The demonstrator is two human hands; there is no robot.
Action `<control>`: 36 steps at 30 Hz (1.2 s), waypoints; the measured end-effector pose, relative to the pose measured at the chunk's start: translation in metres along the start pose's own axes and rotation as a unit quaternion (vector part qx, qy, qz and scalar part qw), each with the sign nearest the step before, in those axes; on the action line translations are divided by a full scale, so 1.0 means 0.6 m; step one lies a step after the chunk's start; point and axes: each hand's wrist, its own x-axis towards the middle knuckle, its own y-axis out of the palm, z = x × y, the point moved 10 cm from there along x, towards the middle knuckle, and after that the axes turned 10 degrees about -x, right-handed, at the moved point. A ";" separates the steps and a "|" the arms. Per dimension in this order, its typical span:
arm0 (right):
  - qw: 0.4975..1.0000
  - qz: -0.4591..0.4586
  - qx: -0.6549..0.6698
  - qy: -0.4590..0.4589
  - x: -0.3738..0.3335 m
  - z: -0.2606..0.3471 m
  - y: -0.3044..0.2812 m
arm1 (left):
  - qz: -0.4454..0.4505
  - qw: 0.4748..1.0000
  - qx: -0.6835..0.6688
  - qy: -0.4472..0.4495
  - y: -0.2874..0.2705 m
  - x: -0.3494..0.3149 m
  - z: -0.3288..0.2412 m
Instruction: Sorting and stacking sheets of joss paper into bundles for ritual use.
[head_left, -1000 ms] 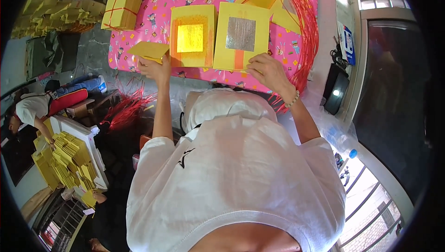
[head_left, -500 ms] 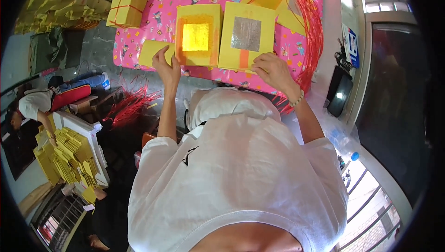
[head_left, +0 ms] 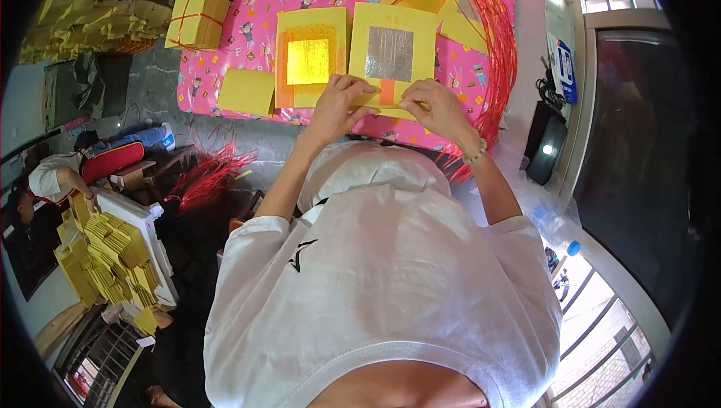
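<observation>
Directly in front of me lies a stack of yellow paper, its top sheet bearing a silver foil square and an orange strip. My left hand has its fingers closed on the near left edge of that top sheet. At the near right edge, my right hand, with a beaded bracelet on the wrist, pinches the same sheet, which curls up a little along this edge. Beside it on the left is a yellow paper stack with a gold foil square. A folded yellow paper lies farther left.
Pink patterned cloth covers the table. Tied yellow bundles stand at the far left; red plastic strands hang along the right edge. More strands lie on the floor. A person works at another table on the left.
My left hand has let go of the folded paper at the left and moved right to the silver-square sheet. My right hand stays at its near right edge.
</observation>
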 end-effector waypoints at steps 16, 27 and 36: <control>1.000 0.020 -0.003 0.005 0.007 -0.009 0.009 | 0.011 0.999 -0.042 -0.030 0.001 0.001 0.014; 1.000 0.017 0.011 0.017 0.005 -0.011 0.010 | 0.015 0.999 -0.033 -0.031 0.005 -0.001 0.019; 1.000 0.008 0.010 -0.017 0.002 0.003 0.002 | 0.013 0.998 -0.038 -0.038 0.002 0.000 0.022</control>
